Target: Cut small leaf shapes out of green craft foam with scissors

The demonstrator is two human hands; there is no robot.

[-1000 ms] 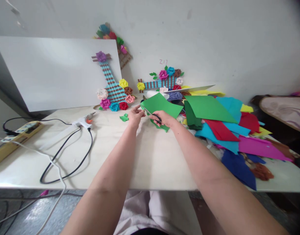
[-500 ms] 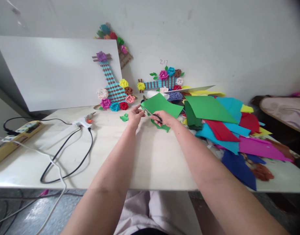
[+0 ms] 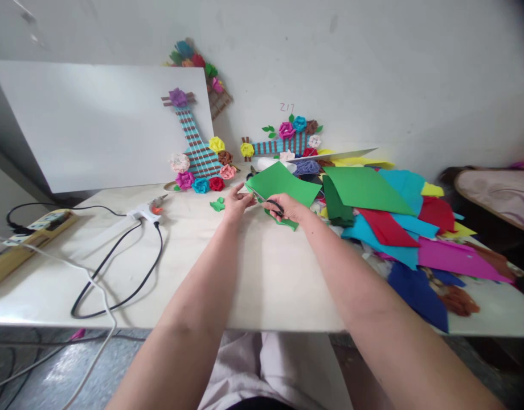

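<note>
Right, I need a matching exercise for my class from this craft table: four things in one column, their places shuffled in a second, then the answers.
Things:
1 scissors
2 green sheet
3 glue gun
4 dark blue sheet

Places:
A pinched by the left hand
B by the table front edge, on the right
C in the right hand
D beside the black cable, left of both hands

Pairs: 1-C, 2-A, 3-D, 4-B

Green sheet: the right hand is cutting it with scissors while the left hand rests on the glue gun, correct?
Not quite. In the head view the left hand pinches the edge of the green sheet; the glue gun lies apart, farther left on the table. The right hand does hold scissors to it.
</note>
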